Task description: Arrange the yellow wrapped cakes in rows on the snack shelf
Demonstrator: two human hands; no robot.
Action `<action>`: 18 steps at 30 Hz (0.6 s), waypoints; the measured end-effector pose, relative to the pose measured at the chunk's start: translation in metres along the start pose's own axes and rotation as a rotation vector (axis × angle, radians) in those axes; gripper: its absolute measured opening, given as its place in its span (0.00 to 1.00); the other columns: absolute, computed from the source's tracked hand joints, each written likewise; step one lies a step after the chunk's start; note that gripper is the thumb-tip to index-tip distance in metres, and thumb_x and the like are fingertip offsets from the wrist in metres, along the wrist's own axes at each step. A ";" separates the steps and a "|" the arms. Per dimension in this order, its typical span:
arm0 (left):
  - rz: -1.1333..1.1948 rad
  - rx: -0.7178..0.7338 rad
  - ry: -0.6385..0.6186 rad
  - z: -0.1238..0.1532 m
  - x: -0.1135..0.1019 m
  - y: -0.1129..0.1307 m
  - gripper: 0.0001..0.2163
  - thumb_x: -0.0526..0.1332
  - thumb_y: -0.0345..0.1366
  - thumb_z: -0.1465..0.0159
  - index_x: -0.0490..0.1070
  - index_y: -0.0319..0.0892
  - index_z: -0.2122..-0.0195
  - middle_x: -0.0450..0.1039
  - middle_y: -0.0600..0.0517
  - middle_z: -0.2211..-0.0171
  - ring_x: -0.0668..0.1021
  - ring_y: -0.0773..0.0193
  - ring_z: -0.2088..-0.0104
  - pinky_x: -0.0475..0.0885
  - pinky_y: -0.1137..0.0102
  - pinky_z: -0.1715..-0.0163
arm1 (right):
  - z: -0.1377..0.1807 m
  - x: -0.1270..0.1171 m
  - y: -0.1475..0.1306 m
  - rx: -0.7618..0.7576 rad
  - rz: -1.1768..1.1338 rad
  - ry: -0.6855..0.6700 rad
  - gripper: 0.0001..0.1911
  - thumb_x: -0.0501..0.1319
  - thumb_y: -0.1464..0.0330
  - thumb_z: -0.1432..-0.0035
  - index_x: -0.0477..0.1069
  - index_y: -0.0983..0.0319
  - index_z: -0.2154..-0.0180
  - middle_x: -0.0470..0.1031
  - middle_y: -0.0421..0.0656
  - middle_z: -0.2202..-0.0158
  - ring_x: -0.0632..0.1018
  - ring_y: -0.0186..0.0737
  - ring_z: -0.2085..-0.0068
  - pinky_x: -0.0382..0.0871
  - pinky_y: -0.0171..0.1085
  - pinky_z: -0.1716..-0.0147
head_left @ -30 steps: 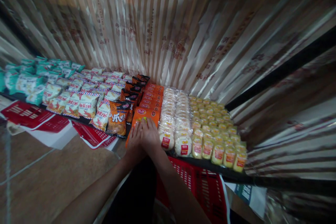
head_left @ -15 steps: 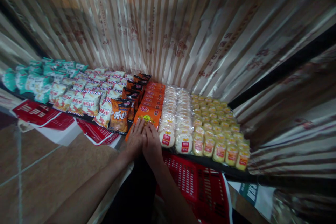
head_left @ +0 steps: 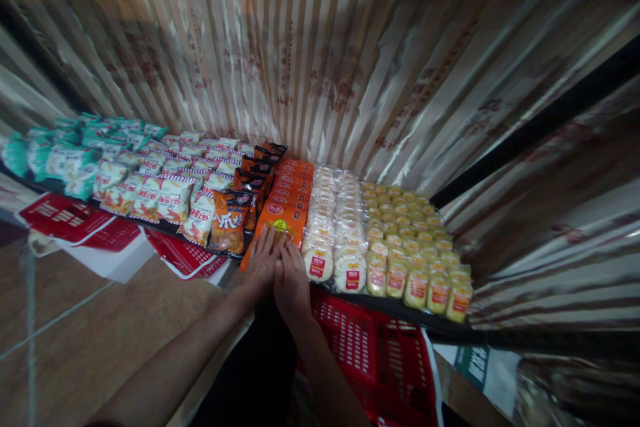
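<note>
Both hands lie side by side on the front orange snack packet (head_left: 280, 215) in a row of overlapping orange packets. My left hand (head_left: 263, 263) rests on its lower left part, fingers stretched forward. Touching it, my right hand (head_left: 291, 273) presses on the lower right part, fingers also extended. The packet's lower portion is hidden under the hands. Just left stands a black and orange chip bag (head_left: 229, 220), upright at the front of its row. To the right, round white rice crackers (head_left: 319, 263) in clear wrappers stand in two columns.
Yellow wrapped snacks (head_left: 417, 287) fill the shelf's right end. White chip bags (head_left: 175, 199) and teal bags (head_left: 80, 177) line the left. Red plastic baskets (head_left: 375, 360) sit below the black shelf edge (head_left: 425, 320). A striped curtain (head_left: 290, 47) hangs behind, with a dark pole (head_left: 540, 127) at right.
The view has shifted very slightly. Both hands stay on the front orange packet, with only a tiny shift of the fingers.
</note>
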State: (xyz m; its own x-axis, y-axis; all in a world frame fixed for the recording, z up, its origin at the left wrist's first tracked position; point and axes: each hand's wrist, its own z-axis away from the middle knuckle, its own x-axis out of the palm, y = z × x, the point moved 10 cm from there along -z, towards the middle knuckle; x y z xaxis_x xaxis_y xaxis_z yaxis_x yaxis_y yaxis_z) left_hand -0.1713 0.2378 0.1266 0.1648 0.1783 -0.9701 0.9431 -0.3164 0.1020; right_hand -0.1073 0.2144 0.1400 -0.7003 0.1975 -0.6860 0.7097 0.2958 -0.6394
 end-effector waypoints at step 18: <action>0.060 -0.008 -0.093 -0.056 0.006 -0.008 0.24 0.50 0.38 0.34 0.52 0.48 0.37 0.46 0.45 0.35 0.48 0.51 0.35 0.50 0.52 0.40 | -0.003 0.001 0.007 0.053 -0.013 0.036 0.27 0.42 0.64 0.35 0.56 0.73 0.41 0.58 0.57 0.39 0.58 0.47 0.37 0.56 0.53 0.41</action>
State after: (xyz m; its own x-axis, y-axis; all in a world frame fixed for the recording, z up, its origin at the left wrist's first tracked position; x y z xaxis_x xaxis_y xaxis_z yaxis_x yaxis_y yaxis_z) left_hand -0.1617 0.2935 0.1327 0.1935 0.0717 -0.9785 0.9348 -0.3162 0.1617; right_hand -0.1027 0.2199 0.1361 -0.7113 0.2273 -0.6651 0.7028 0.2491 -0.6664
